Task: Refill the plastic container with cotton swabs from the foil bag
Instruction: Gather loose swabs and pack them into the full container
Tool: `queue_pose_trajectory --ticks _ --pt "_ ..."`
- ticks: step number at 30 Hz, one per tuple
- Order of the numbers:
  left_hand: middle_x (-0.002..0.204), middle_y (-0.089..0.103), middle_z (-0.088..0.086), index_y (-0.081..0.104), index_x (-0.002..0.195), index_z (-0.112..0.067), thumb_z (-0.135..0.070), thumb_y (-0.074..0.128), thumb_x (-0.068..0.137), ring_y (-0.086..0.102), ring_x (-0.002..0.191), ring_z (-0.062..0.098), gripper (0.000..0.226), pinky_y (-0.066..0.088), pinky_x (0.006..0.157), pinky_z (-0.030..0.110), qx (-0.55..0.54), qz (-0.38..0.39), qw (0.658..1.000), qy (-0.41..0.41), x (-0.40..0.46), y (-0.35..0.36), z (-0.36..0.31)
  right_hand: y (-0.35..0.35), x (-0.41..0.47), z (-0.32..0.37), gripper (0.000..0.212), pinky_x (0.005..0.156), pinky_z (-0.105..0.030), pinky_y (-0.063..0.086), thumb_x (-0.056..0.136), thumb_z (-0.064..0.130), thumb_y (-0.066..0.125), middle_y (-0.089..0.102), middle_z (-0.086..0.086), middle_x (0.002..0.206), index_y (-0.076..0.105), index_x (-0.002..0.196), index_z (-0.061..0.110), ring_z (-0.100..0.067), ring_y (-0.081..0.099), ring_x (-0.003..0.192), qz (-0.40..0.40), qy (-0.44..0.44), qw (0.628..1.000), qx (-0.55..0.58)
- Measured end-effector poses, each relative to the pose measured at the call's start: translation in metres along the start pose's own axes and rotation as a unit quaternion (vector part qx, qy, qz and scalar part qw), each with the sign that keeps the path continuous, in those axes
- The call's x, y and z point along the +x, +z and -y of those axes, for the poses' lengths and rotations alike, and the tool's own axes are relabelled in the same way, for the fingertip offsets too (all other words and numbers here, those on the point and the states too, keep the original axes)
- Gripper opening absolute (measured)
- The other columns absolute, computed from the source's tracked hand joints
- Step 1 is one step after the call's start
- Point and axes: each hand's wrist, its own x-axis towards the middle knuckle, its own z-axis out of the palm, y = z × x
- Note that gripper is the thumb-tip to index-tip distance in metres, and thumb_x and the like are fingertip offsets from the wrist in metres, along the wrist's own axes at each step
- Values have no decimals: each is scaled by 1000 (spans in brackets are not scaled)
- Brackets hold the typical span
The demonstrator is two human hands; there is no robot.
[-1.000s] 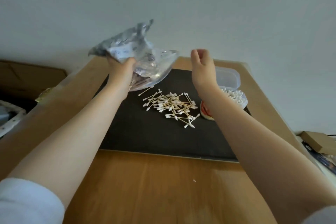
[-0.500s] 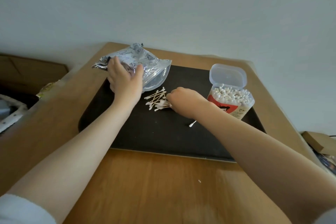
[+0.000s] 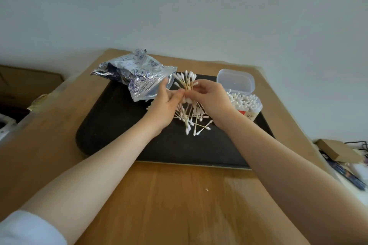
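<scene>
A crumpled silver foil bag (image 3: 135, 73) lies at the back left of the black mat (image 3: 123, 137). Both hands meet over the mat's middle and hold one bunch of cotton swabs (image 3: 186, 80), whose white tips fan out above the fingers. My left hand (image 3: 167, 105) pinches the bunch from the left, my right hand (image 3: 209, 97) grips it from the right. More loose swabs (image 3: 196, 123) lie on the mat under the hands. The clear plastic container (image 3: 246, 103), lid flipped open, stands to the right, packed with swabs.
The mat lies on a wooden table (image 3: 179, 205) that ends at a pale wall. A brown cardboard box (image 3: 336, 149) and dark cables sit off the table's right side. Clutter lies low at the far left.
My left hand let go of the foil bag, which now lies on the mat. Both hands gathered swabs from the pile and lifted a bunch upright.
</scene>
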Motion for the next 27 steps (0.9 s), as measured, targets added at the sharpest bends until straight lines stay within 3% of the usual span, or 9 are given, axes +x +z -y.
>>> queue_pose_trajectory --ticks 3,8,12,15,19,22,23,25,27 --pt "96 60 -5 50 110 -26 -31 38 99 61 95 14 18 46 98 45 -36 32 999 3 -1 11 -3 3 -4 -4 9 62 -20 48 89 14 60 64 -6 73 67 86 9 -12 57 64 -3 27 997 66" --pt "76 57 -1 50 89 -31 -32 31 101 55 75 17 23 46 85 43 36 8 999 21 -3 20 -8 9 -5 -10 12 60 -14 49 91 9 56 67 3 73 68 90 11 0 63 60 -9 35 995 92" --pt "83 59 10 55 93 -28 -29 29 102 55 79 25 28 46 89 50 -38 12 999 -1 -1 21 -7 14 -5 -13 13 59 -20 47 93 12 53 63 3 71 65 97 8 -2 59 58 -3 28 992 120" --pt "103 61 3 52 115 -25 -30 28 102 59 96 15 28 50 91 40 -103 6 995 -18 -2 27 -10 23 -8 -7 19 54 -28 46 97 10 42 58 -3 69 61 97 9 -10 55 55 -8 35 988 149" --pt "106 55 -9 44 130 -24 -32 25 102 53 105 8 35 43 95 33 -154 -22 987 -28 -5 35 -13 36 -10 -4 29 95 -37 48 97 13 36 63 -5 109 61 111 18 -15 59 104 -41 -28 996 81" --pt "108 56 -8 50 118 -29 -32 27 102 52 109 10 28 40 102 36 -233 -6 971 -55 -8 35 -9 29 -15 -1 34 82 -23 50 100 12 33 63 3 100 54 125 21 -6 60 93 17 -3 993 120" --pt "104 57 -7 52 108 -31 -32 28 102 54 104 10 25 42 100 37 -222 -7 974 -50 -8 35 -10 25 -19 2 35 76 -18 50 101 13 32 62 5 98 49 131 20 -2 60 88 43 14 985 166" --pt "87 60 -6 53 93 -29 -34 30 101 57 88 11 25 45 90 37 -210 -25 977 -31 -7 35 -14 19 -23 0 37 87 -23 48 102 21 32 61 2 107 40 137 20 -6 59 101 46 60 948 308" --pt "62 51 -10 48 82 -21 -34 29 101 49 65 11 30 41 70 32 -219 -48 974 -11 -5 35 -20 19 -24 -2 39 98 -35 41 101 33 31 61 -7 113 45 132 14 -22 52 119 2 159 860 485"
